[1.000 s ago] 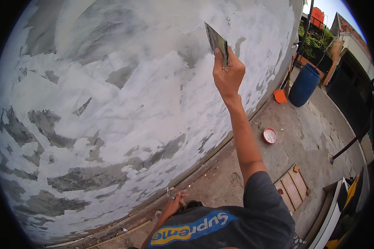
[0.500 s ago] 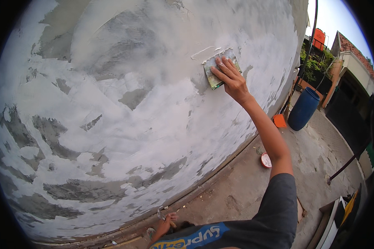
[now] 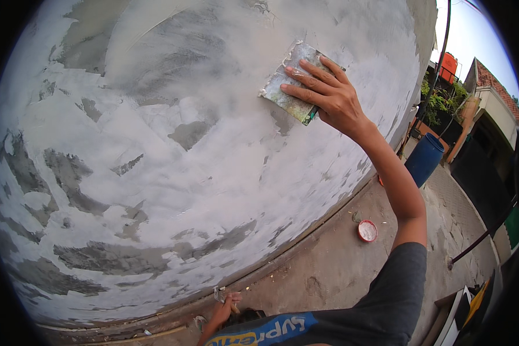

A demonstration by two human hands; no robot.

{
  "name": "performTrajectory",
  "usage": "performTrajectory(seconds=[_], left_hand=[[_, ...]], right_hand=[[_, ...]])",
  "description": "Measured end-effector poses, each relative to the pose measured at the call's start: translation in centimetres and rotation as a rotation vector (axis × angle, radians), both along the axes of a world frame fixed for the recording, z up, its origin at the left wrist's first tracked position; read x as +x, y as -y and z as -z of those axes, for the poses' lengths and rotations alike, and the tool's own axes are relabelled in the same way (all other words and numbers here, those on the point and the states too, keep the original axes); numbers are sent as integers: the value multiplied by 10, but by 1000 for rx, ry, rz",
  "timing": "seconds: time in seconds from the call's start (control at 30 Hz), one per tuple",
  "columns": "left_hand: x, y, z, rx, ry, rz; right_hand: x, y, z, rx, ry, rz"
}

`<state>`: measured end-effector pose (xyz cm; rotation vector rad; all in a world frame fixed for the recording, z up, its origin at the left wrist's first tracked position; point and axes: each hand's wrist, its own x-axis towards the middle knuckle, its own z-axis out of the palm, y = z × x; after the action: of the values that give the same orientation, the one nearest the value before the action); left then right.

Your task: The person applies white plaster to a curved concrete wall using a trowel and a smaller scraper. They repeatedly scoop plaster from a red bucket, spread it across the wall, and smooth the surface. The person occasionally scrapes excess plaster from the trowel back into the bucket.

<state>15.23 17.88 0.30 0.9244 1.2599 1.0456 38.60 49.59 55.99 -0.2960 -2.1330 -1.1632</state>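
Observation:
My right hand (image 3: 331,92) presses a thin, flat, putty-smeared spreader (image 3: 297,98) against the wall (image 3: 173,179), its fingers laid across the sheet and the thumb hidden behind. White paste clings along the spreader's upper left edge. The wall is coated in patchy white putty, with bare grey cement showing through in places. Low by my body, my left hand (image 3: 226,305) is closed round the handle of what looks like a small putty knife (image 3: 218,294), its metal blade pointing up towards the base of the wall.
On the concrete ground (image 3: 317,271) stands a small red tub (image 3: 367,230) of white paste. A blue barrel (image 3: 425,160) is at the right beyond my arm, near a dark pole (image 3: 441,55). White and yellow items (image 3: 464,311) lie at the lower right.
My right hand has drawn the spreader slightly left and up across the wall, tilting it. The left hand stays low with its tool, and the view has shifted a little.

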Motion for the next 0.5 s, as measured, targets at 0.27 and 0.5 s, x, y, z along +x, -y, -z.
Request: performTrajectory(seconds=[0.27,0.5], left_hand=[[-6,10,-18,-16,-11,-16],[-24,29,-19,-52,-67,-54]], right_hand=[[90,-26,91,-176,11,220],[58,-3,66,-122,-395,-11]])
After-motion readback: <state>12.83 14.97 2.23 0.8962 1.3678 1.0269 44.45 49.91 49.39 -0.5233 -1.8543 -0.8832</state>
